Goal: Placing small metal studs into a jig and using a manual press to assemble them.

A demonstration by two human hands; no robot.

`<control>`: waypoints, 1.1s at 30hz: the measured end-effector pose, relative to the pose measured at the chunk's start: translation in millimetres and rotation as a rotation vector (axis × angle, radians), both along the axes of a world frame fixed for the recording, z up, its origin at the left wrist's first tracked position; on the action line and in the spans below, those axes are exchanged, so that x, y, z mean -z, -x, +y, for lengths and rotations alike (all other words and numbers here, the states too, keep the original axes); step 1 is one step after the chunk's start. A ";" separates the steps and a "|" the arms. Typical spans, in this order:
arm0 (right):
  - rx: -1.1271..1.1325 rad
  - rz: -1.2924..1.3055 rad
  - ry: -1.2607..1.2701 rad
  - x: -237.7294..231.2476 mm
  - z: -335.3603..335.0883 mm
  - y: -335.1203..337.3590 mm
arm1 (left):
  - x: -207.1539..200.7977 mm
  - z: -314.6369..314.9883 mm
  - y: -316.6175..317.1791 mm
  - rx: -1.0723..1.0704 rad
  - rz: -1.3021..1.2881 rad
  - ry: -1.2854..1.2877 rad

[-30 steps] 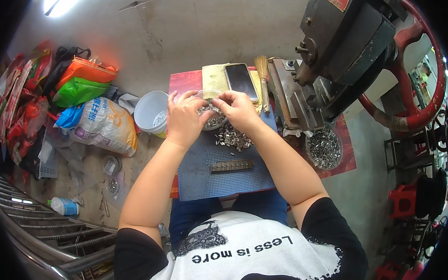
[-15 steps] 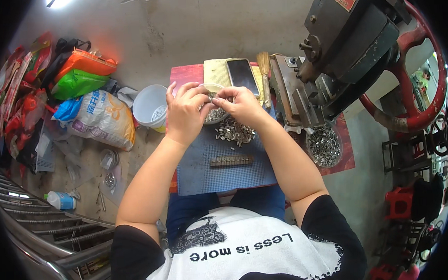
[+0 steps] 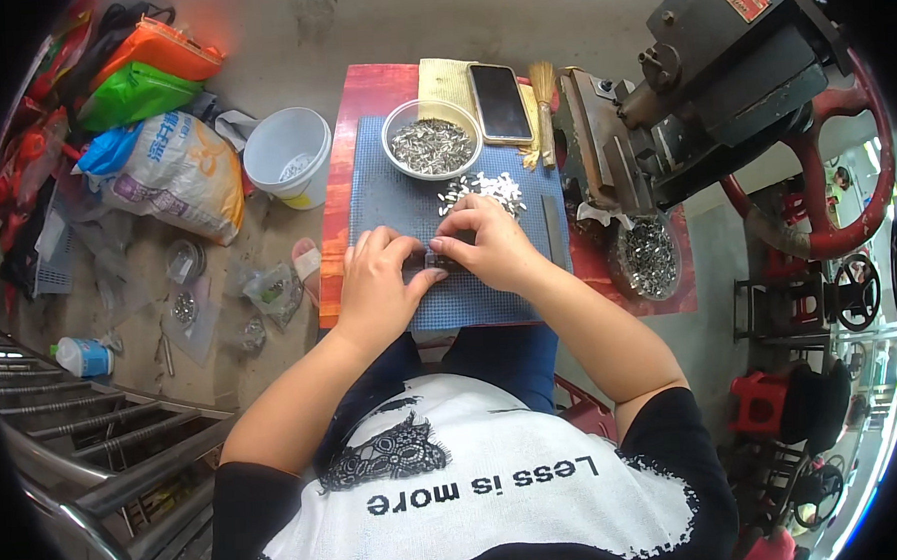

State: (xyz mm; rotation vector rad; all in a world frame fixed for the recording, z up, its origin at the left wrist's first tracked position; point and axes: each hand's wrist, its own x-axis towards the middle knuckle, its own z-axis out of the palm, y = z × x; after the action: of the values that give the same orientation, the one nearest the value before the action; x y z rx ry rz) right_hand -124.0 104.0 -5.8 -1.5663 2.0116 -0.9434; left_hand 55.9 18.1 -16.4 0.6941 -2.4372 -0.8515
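A notched metal bar lies on the blue ribbed mat, mostly hidden by my fingers. My left hand grips the bar's left end between thumb and index finger. Over the same bar, my right hand has thumb and fingertips pinched together; whatever is in them is too small to make out. Beyond the right hand is a loose pile of small shiny metal pieces. A clear round tub stands at the mat's far side, filled with similar small metal pieces.
A phone lies on a yellow cloth, beside a brush. At right stands a dark press with a red handwheel; below it sits another tub of metal pieces. A white bucket and bags are at left.
Both hands have come back from the tub to the notched bar nearer my body, uncovering the tub and the loose pile. The whole view has shifted a little.
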 end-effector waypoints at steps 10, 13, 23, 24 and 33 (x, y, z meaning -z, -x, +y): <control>0.001 0.197 0.023 0.5 0.2 -12.8 | 12.6 7.8 1.7 -0.119 0.072 0.044; -0.012 0.199 0.017 -1.9 0.1 -11.4 | 10.6 7.9 0.6 -0.099 0.087 0.030; -0.053 0.105 -0.079 -11.5 8.7 1.5 | 10.9 8.3 0.7 -0.106 0.105 0.029; -0.051 0.111 -0.082 -10.5 8.6 2.7 | 10.3 8.0 0.8 -0.100 0.095 0.029; -0.079 0.166 -0.040 -6.4 -0.9 -2.3 | 11.2 6.8 1.1 -0.096 0.090 0.023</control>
State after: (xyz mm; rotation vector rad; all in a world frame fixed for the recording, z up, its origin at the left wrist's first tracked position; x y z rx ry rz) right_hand -121.7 103.1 0.6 -1.7389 2.0477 -0.7605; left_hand 54.8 25.0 -27.6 0.7419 -2.3103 -0.7987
